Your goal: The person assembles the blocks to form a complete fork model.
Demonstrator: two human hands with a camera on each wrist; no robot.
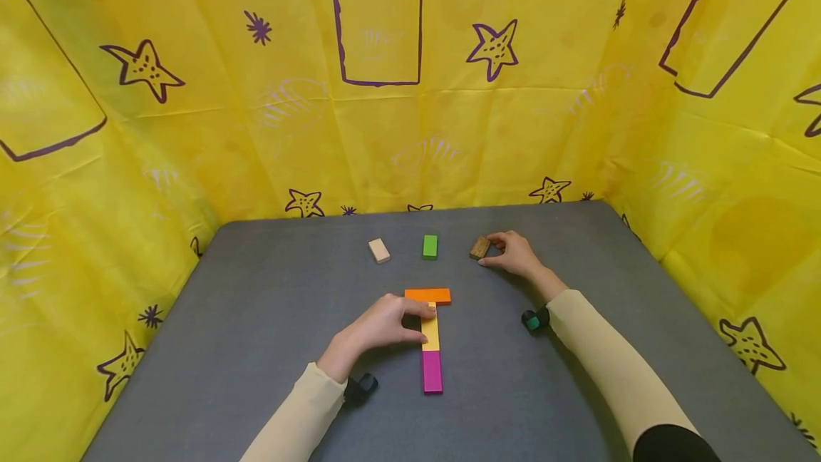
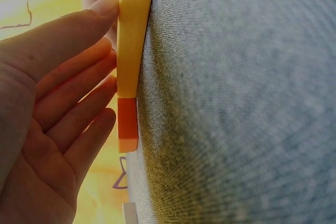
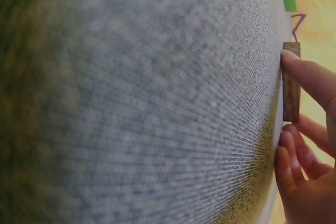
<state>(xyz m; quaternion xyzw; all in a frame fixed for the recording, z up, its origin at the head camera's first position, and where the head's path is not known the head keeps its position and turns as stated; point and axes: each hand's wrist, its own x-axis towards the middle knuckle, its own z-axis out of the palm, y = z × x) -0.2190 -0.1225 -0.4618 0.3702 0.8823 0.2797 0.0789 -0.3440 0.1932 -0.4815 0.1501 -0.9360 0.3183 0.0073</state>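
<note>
On the grey table lies a T of three flat blocks: an orange block [image 1: 427, 296] across the top, a yellow block [image 1: 432, 340] below it, and a magenta block [image 1: 432, 373] nearest me. My left hand [image 1: 383, 324] comes in from the left, thumb and fingertips resting on the top of the yellow block. At the back right, my right hand [image 1: 518, 257] pinches a brown wooden block [image 1: 479, 247] between thumb and index finger. The right wrist view has the thumb at one end of this brown block [image 3: 291, 85], low at the table surface.
A green block [image 1: 430, 247] lies behind the orange one, with a pale wood block [image 1: 379, 251] to its left. Yellow patterned cloth [image 1: 398, 148] hangs around the table's back and sides. Both wrists wear dark straps.
</note>
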